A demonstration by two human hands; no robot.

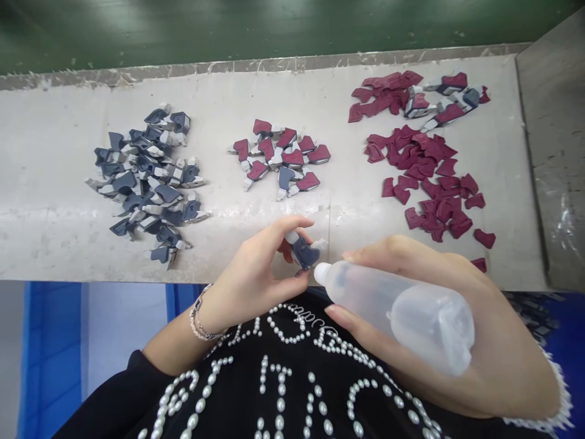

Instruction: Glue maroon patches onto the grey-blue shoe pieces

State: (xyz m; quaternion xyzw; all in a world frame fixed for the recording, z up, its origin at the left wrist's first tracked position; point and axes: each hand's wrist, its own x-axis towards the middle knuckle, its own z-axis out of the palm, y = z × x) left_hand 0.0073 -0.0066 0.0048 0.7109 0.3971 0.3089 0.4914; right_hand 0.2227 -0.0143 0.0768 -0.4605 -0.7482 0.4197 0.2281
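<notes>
Nearest the camera, your black top (244, 393) carried pearl-like beads set in lettering, with a blue bin (50, 347) below the worktop's edge at left. Your left forearm angled up from the lower left, a beaded bracelet (196, 314) at the wrist; your left hand (256, 262) curved inward, thumb and fingers pinched on one blue-and-grey piece (304, 253) above the worktop's near edge. Your right hand (491, 332), a white lace cuff (562, 390) behind it, came in from the right and wrapped one translucent bottle (365, 292), thumb on the near side and fingers on the far side. The bottle lay slanted, its white tip (322, 273) just beside the held piece; whether the two touched could not be told. Beyond your hands stretched the pale worktop (219, 238). At left lay one heap of blue-and-grey pieces (137, 183), too tangled to count exactly but well over twenty. In the middle sat a smaller cluster (292, 158), where you could count nine maroon-faced pieces and one blue-faced. At right, dozens of loose maroon parts (411, 152) overlapped in heaps, one part standing apart near your right hand, another partly hidden by it. Beside the farthest maroon heap lay about four grey-bodied pieces (450, 113), three showing maroon faces. A green surface (274, 30) ran behind everything.
</notes>
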